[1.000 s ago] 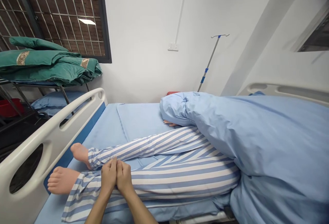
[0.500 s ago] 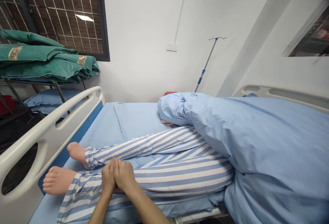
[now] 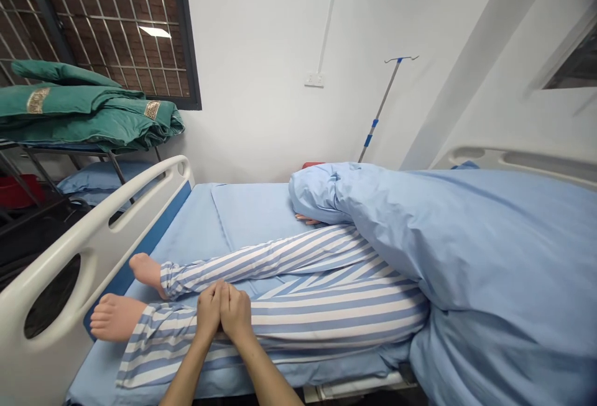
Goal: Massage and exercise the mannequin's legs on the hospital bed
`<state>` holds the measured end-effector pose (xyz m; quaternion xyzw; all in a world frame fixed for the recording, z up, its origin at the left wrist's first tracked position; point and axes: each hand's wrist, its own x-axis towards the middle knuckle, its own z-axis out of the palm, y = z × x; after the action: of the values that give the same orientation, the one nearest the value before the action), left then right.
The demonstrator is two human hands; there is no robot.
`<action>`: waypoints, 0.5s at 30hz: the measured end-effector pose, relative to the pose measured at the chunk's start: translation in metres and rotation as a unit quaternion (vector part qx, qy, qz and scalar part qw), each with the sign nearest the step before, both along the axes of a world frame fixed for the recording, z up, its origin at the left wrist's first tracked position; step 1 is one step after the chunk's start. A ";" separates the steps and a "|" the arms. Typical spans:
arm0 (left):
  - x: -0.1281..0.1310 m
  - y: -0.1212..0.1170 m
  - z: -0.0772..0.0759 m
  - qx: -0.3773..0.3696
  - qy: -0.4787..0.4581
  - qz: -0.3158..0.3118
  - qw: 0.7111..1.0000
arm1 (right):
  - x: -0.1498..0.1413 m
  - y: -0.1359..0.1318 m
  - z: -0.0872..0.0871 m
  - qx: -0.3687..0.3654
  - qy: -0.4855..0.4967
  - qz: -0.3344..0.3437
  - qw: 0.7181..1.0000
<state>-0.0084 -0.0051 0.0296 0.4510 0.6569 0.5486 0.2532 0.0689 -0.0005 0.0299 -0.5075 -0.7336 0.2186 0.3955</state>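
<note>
A life-size figure lies on the bed in blue-and-white striped trousers, its bare feet toward the left end. Above the near lower leg, my left hand and my right hand are side by side with fingers curled and knuckles touching. Both seem to rest against the trouser leg below the knee. The undersides of my fingers are hidden, so whatever they may hold does not show. A light blue quilt covers the upper body, and a few of the figure's fingers peek from under its edge.
A white bed end board rises at the left. Beyond it, folded green bedding is stacked on a metal-framed stand. An IV pole leans by the back wall, and another end board is at the right.
The camera view has shifted slightly, so the bed and figure appear a little farther right. My hands stay together over the same near lower leg, their wrists slightly farther apart.
</note>
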 end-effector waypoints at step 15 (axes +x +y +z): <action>0.032 0.005 -0.012 0.032 -0.024 0.006 0.999 | 0.011 0.016 -0.009 -0.067 0.272 -0.002 0.960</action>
<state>0.0236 -0.0002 0.0181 0.4415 0.6354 0.5815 0.2516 0.0794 0.0152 0.0206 -0.4558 -0.5811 0.3960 0.5456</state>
